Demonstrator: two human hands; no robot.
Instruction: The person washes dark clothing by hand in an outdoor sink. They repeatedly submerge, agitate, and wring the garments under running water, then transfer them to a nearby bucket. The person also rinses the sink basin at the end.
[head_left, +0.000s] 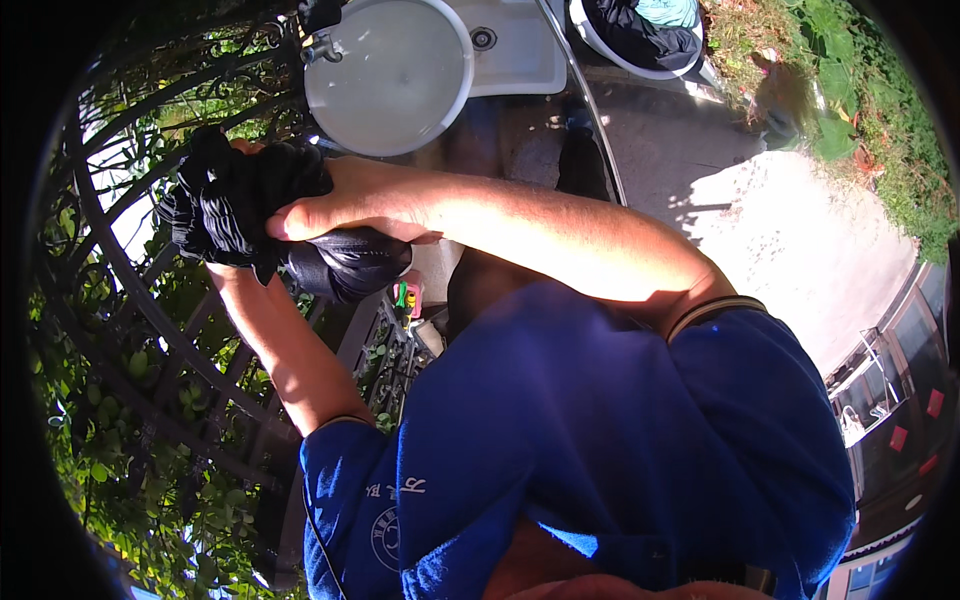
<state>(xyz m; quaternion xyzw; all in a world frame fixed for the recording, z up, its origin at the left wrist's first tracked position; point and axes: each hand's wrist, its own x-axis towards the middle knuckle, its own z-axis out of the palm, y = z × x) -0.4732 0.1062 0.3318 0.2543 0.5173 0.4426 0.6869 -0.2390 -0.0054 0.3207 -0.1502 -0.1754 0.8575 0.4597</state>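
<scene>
A bunched, wrinkled black cloth (225, 202) is held up at the left, in front of an iron fence. My right hand (307, 214) reaches across my body and grips its right side, thumb on top. From below, my left forearm (262, 337) runs up into the same cloth. Folds cover most of my left hand; a bit of skin (244, 145) shows at the cloth's upper edge. A smooth dark rounded bulge of fabric (349, 262) hangs under my right hand. Beyond the cloth, a round white basin (463, 45) holds cloudy-looking water.
A metal tap (324, 49) stands at the basin's left rim. Right of it is a white sink (525, 64) with a drain. A white tub (600, 52) holds black and teal fabric. The curved iron fence (105, 225) borders the left, with plants behind. A metal rail (592, 105) crosses ahead.
</scene>
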